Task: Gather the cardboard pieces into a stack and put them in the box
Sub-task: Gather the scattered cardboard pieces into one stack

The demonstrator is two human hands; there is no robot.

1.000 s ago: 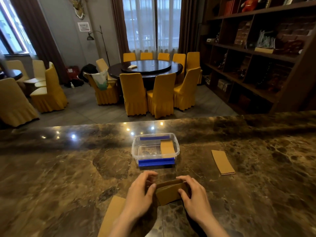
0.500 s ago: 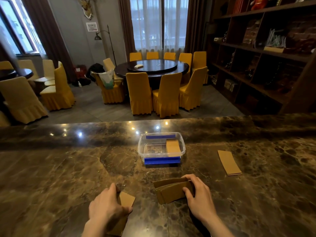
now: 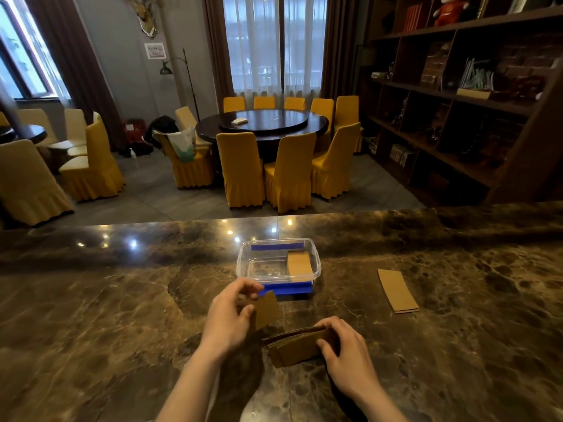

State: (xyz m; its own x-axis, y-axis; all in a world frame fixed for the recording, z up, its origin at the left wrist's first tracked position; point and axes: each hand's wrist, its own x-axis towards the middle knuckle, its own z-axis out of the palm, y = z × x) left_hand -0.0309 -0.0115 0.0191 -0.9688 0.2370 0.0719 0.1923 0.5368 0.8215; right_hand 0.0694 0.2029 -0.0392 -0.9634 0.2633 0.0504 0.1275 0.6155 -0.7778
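A clear plastic box [image 3: 243,263] with blue strips stands in the middle of the marble counter, with one brown cardboard piece [image 3: 299,262] lying inside on its right. My left hand [image 3: 228,318] holds a single cardboard piece [image 3: 268,309] lifted off the counter, just in front of the box. My right hand [image 3: 347,351] grips a stack of cardboard pieces [image 3: 295,345] standing on edge on the counter, right of the lifted piece. Another flat cardboard stack [image 3: 397,290] lies to the right of the box, apart from both hands.
The dark marble counter [image 3: 122,315] runs across the whole foreground, its far edge [image 3: 152,226] behind the box. Beyond it are a round table with yellow chairs [image 3: 274,166] and a dark bookshelf [image 3: 457,102] on the right.
My left hand picked up a cardboard piece from the lower left of the counter and brought it up and right, next to the stack. My right hand stayed on the stack.
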